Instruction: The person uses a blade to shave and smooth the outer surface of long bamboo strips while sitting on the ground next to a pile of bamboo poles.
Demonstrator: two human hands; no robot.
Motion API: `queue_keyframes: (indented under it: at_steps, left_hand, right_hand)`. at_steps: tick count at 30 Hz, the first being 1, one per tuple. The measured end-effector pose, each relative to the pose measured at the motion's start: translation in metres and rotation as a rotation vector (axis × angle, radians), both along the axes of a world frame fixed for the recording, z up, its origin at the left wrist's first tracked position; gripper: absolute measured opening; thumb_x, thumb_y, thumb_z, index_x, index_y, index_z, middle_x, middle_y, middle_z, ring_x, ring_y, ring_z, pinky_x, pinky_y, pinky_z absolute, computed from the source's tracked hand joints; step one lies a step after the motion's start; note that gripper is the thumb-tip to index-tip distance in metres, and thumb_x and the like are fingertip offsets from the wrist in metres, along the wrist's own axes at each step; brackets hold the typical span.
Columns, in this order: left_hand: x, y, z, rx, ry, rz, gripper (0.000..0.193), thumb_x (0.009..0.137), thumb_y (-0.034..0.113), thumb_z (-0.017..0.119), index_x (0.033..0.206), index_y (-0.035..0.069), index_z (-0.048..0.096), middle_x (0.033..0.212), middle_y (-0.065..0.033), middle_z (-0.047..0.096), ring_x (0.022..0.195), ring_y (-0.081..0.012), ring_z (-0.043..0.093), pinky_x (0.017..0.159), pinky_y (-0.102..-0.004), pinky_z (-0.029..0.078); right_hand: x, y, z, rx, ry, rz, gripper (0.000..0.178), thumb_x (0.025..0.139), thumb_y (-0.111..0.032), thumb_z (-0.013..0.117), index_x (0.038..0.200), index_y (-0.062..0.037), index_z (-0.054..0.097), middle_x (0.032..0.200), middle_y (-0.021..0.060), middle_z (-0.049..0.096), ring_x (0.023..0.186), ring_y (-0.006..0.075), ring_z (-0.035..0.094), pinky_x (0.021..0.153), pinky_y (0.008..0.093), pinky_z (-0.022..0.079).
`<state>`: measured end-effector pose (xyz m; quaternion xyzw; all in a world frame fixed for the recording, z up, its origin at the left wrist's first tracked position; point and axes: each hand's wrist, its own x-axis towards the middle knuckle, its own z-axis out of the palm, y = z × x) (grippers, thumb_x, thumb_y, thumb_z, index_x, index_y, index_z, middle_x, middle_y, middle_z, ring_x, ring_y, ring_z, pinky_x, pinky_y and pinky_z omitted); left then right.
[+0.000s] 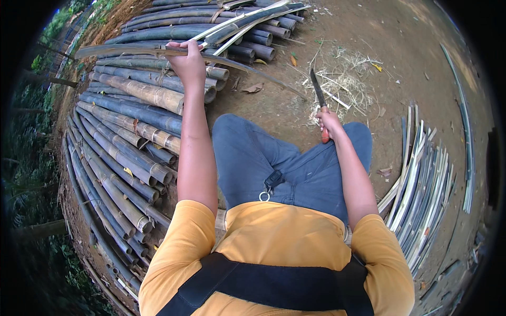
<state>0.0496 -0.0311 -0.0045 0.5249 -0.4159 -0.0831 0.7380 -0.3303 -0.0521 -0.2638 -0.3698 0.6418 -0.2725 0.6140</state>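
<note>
My left hand (188, 64), stretched out at the far left, is closed around a long split bamboo strip (118, 50). The strip runs crosswise over the pole ends, and its right end slopes down toward the ground near the shavings. In my right hand (330, 124), above my right knee, is a knife (318, 88) with a reddish-orange handle. Its dark blade points up and away from me, apart from the strip. Pale bamboo shavings (345, 87) lie in a loose heap just beyond the blade.
Many bamboo poles (139, 95) are piled along my left side and the far left. Several pale split strips (245, 23) rest on the far poles. A bundle of split strips (421, 189) lies at my right, with long strips (465, 131) on the dirt ground farther right.
</note>
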Motion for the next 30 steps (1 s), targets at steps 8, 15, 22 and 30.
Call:
queue_keyframes:
  at_steps: [8,15,22,30]
  left_hand:
    - [-0.004,0.032,0.026,0.519,-0.101,-0.1,0.088,0.079,0.027,0.08,0.143,0.005,0.023,0.122,-0.0212,0.053,0.099,-0.0258,0.063,0.076,-0.0375,0.058]
    - [-0.007,0.045,0.034,0.475,-0.22,-0.308,0.103,0.085,0.013,0.08,0.153,0.006,0.003,0.124,-0.0222,0.056,0.103,-0.0263,0.066,0.086,-0.0373,0.059]
    - [-0.059,0.031,-0.02,0.003,-0.033,-0.253,0.067,0.094,0.012,0.072,0.145,-0.01,0.034,0.123,-0.0159,0.062,0.111,-0.0208,0.062,0.091,-0.0326,0.053]
    - [-0.09,0.05,-0.071,0.059,0.111,-0.141,0.07,0.1,0.007,0.06,0.157,0.008,0.02,0.112,-0.0104,0.057,0.104,-0.0187,0.061,0.086,-0.0357,0.06]
  right_hand:
    - [-0.002,0.008,0.0,0.016,-0.129,-0.041,0.012,0.082,-0.004,0.066,0.082,-0.0044,0.054,0.061,0.0002,0.05,0.046,0.0103,0.047,0.042,0.029,0.041]
    - [-0.002,0.011,0.002,0.002,-0.164,-0.086,0.011,0.084,-0.005,0.063,0.082,-0.0055,0.052,0.058,-0.0005,0.047,0.046,0.011,0.044,0.044,0.0293,0.041]
    - [-0.002,0.01,0.005,0.042,-0.171,-0.058,0.01,0.082,-0.002,0.065,0.083,-0.0019,0.055,0.061,0.0021,0.052,0.045,0.0125,0.047,0.042,0.0306,0.043]
    - [-0.003,0.007,0.003,0.046,-0.17,-0.109,0.012,0.082,-0.003,0.067,0.084,-0.0009,0.055,0.062,0.0029,0.052,0.047,0.0129,0.048,0.044,0.0309,0.044]
